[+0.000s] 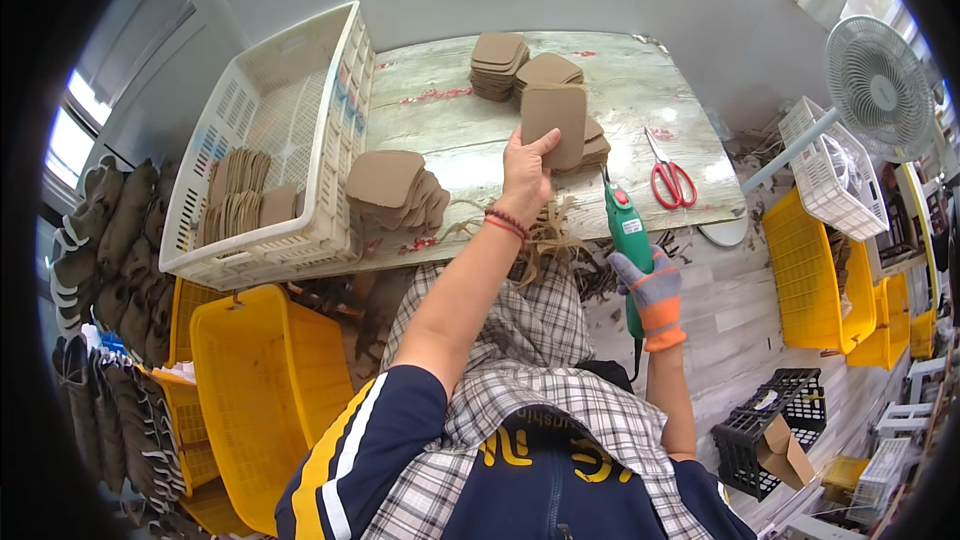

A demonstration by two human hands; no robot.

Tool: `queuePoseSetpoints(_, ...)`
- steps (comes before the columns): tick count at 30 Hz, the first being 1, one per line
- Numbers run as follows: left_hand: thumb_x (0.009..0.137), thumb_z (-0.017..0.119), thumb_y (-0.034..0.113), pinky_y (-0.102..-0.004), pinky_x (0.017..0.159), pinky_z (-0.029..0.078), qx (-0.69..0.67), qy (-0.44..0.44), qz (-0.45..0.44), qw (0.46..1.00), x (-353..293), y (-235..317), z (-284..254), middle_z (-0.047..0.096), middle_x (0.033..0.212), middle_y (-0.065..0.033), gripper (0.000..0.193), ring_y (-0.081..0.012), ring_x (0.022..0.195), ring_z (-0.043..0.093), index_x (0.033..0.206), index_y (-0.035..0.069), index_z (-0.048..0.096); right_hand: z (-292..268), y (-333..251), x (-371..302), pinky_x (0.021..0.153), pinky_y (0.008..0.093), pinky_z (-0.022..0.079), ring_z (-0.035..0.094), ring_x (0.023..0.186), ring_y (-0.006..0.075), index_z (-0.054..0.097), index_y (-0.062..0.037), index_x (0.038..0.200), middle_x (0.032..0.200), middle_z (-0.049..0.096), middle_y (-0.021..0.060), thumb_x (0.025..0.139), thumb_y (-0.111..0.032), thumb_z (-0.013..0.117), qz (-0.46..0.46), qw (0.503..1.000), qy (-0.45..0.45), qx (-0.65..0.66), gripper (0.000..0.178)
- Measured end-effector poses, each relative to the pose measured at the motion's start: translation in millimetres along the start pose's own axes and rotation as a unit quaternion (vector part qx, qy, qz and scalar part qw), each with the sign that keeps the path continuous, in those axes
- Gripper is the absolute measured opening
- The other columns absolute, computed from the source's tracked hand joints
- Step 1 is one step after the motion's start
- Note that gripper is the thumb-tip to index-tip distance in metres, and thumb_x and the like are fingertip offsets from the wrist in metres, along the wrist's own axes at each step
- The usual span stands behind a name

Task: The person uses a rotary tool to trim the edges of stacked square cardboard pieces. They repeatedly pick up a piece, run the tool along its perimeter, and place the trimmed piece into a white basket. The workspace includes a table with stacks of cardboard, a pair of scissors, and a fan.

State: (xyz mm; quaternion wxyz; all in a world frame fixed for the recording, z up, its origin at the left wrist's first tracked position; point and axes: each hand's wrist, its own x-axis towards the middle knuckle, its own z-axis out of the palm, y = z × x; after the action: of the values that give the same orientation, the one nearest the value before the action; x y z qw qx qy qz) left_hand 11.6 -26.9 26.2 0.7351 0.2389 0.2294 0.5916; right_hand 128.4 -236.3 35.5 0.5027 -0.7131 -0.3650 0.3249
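Worn tabletop (450, 90) — left hand (525, 172) gripping flat brown rounded-rectangle pad (553, 120), gloved right hand (652, 290) around green tool (628, 230).

Bare left hand (525, 175) with red bead bracelets (506, 224) at the wrist, navy short sleeve (365, 440) striped yellow and white, grey-and-orange knit work glove (652, 290) on right hand, plaid apron (520, 380) below the bracelets

A small open brown cardboard box (783, 447) lies tilted inside a black plastic crate (745, 430) at the lower right of the frame. On the white basket (262, 140), upper left, colourful small stickers (345, 90) run along the wall.
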Motion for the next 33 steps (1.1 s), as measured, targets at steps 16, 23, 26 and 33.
queuePoseSetpoints(16, 0.084, 0.062, -0.003, -0.0381, 0.100, 0.046, -0.245, 0.016, -0.094, 0.965, -41, 8, 0, 0.058, 0.115, -0.0112, 0.035, -0.0243, 0.109, 0.056, 0.116, 0.001, 0.049, 15, -37, -21, 0.050, 0.0244, 0.043, 0.051, 0.054, 0.0074, 0.061, 0.0000, 0.098, 0.067, 0.061, 0.0022, 0.074, -0.027, 0.079, -0.050, 0.998, -0.001, -0.036, 0.040)
queuePoseSetpoints(23, 0.087, 0.055, -0.005, -0.0393, 0.096, 0.050, -0.194, -0.048, -0.148, 0.969, -58, -5, 0, 0.056, 0.120, -0.0125, 0.039, -0.0266, 0.112, 0.056, 0.124, 0.003, 0.046, 11, -39, -15, 0.048, 0.0246, 0.041, 0.049, 0.053, 0.0068, 0.062, -0.0004, 0.095, 0.065, 0.058, 0.0004, 0.074, -0.025, 0.079, -0.055, 0.998, 0.012, -0.006, 0.037)
queuePoseSetpoints(26, 0.088, 0.054, -0.004, -0.0388, 0.096, 0.050, -0.172, -0.035, -0.158, 0.972, -64, -11, 0, 0.055, 0.121, -0.0121, 0.038, -0.0258, 0.111, 0.056, 0.125, 0.003, 0.045, 8, -43, -13, 0.048, 0.0241, 0.040, 0.049, 0.053, 0.0066, 0.062, -0.0001, 0.095, 0.066, 0.058, 0.0004, 0.074, -0.024, 0.079, -0.050, 0.998, 0.020, -0.015, 0.036)
queuePoseSetpoints(33, 0.088, 0.052, -0.004, -0.0374, 0.096, 0.050, -0.138, -0.059, -0.174, 0.973, -82, -15, 5, 0.057, 0.119, -0.0110, 0.036, -0.0240, 0.109, 0.058, 0.123, 0.003, 0.046, 3, -50, -6, 0.049, 0.0224, 0.041, 0.050, 0.053, 0.0063, 0.063, 0.0002, 0.097, 0.068, 0.059, 0.0006, 0.074, -0.023, 0.079, -0.041, 0.999, 0.033, 0.014, 0.037)
